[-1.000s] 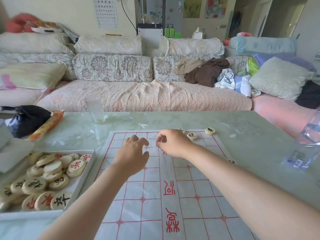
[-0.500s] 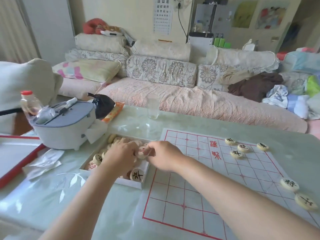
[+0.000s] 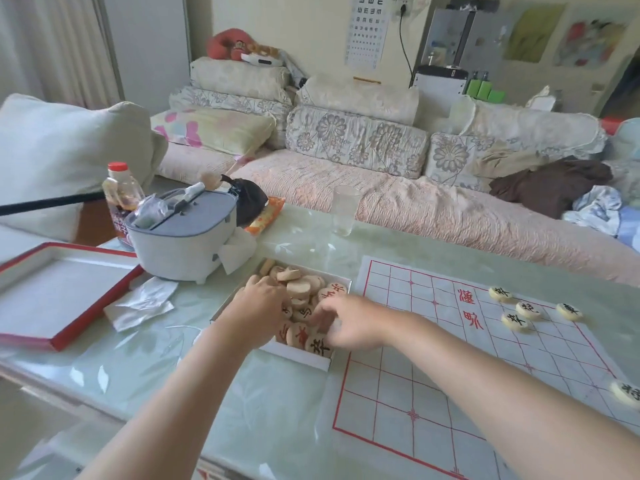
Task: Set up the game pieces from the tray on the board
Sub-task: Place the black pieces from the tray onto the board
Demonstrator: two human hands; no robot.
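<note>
A white tray (image 3: 301,356) left of the board holds several round wooden pieces (image 3: 304,289) with red or black characters. My left hand (image 3: 259,306) reaches down into the tray's left side, its fingertips hidden among the pieces. My right hand (image 3: 349,322), blurred, lies over the tray's right side with its fingers on the pieces; a grip does not show. The board (image 3: 433,375) is a white sheet with a red grid. Several black-marked pieces (image 3: 515,321) stand near its far right, and one more piece (image 3: 627,393) sits at the right edge.
Left of the tray stands a grey-lidded white appliance (image 3: 187,237) with a bottle (image 3: 121,199) behind it. A red-rimmed box lid (image 3: 52,296) and crumpled plastic (image 3: 142,303) lie at far left. An empty glass (image 3: 344,211) stands at the table's far edge. Beyond is a sofa (image 3: 381,188).
Both hands have left the board's far rows and come to the tray on the left, with the view turning after them. In the last half second they settled lower among the pieces.
</note>
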